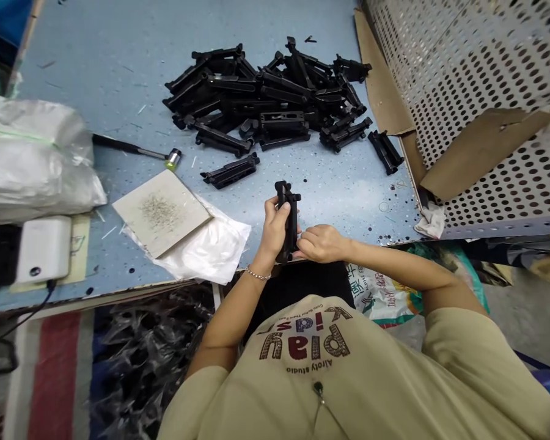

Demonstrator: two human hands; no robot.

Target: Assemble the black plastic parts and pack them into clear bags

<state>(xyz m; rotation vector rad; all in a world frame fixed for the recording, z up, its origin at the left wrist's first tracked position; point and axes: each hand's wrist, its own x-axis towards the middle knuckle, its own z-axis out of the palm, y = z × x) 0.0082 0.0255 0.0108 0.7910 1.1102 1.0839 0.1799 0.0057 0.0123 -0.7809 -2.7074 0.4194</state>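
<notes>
Upright at the table's front edge is a long black hinged part (pixel 288 229), with knobs at its upper end. My left hand (pixel 273 229) is wrapped round it from the left, the thumb lying along its front. My right hand (pixel 319 243) is closed, its curled fingers at the lower right side of the same part; the fingertips are partly hidden. Beyond my hands lies a heap of similar black parts (pixel 275 91). A single black part (pixel 231 171) lies apart in front of the heap, and another (pixel 385 152) lies to the right.
On the left are a rubber-tipped hammer (pixel 132 146), a square board (pixel 162 214) over white plastic sheeting (pixel 220 244), a wrapped white bundle (pixel 32 159) and a white box (pixel 44 249) with a cable. A perforated panel (pixel 481 79) with cardboard (pixel 486 153) borders the right side.
</notes>
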